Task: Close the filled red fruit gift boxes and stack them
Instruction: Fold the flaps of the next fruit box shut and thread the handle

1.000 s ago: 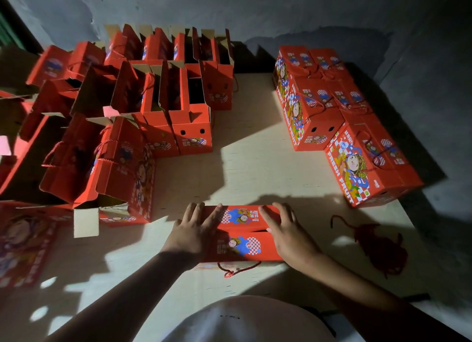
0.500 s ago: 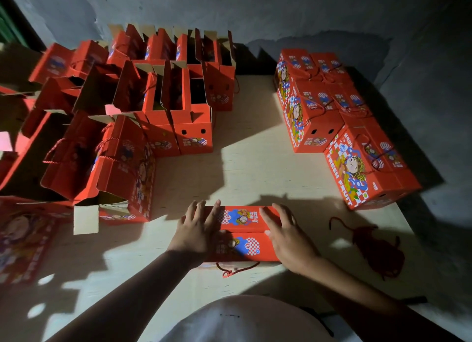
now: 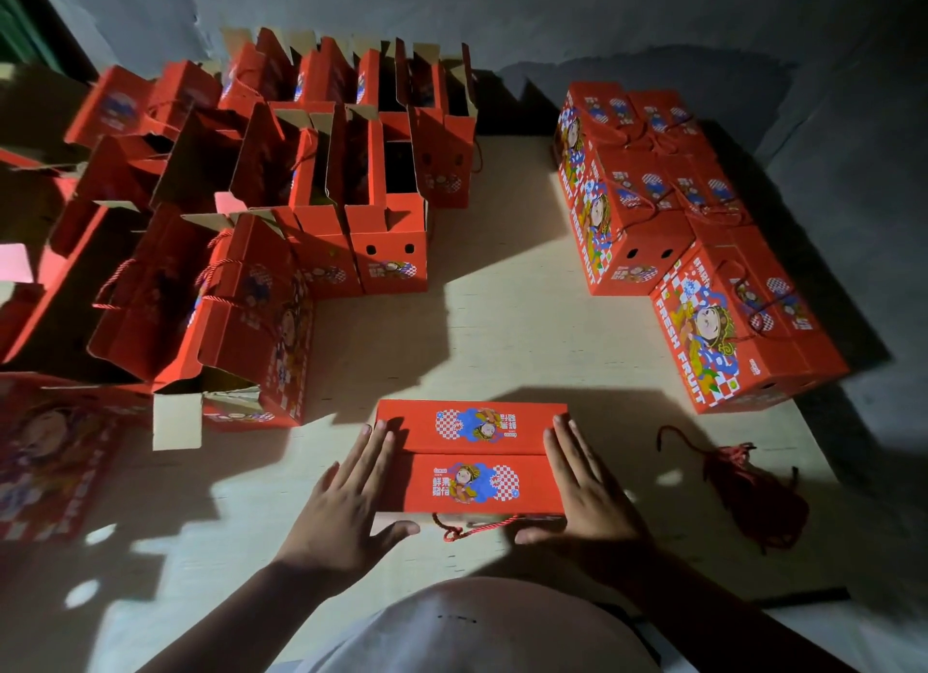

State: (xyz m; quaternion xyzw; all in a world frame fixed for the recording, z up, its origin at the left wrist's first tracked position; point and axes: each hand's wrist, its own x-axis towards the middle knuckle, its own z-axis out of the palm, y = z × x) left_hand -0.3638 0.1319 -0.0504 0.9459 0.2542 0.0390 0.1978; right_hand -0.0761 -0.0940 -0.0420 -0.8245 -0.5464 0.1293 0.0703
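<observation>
We noted the closed red box [image 3: 471, 455] on the table [image 3: 507, 331] before us, our left hand [image 3: 346, 501] and right hand [image 3: 587, 491] flat against its ends, fingers straight, gripping nothing. Closed boxes [image 3: 703, 250] sat far right, open boxes [image 3: 281, 210] left.

"FRESH FRUIT" runs in white capitals down the side of the closed box [image 3: 703, 331] and of the closed box behind it [image 3: 597, 220]. Other print is too small to read.
</observation>
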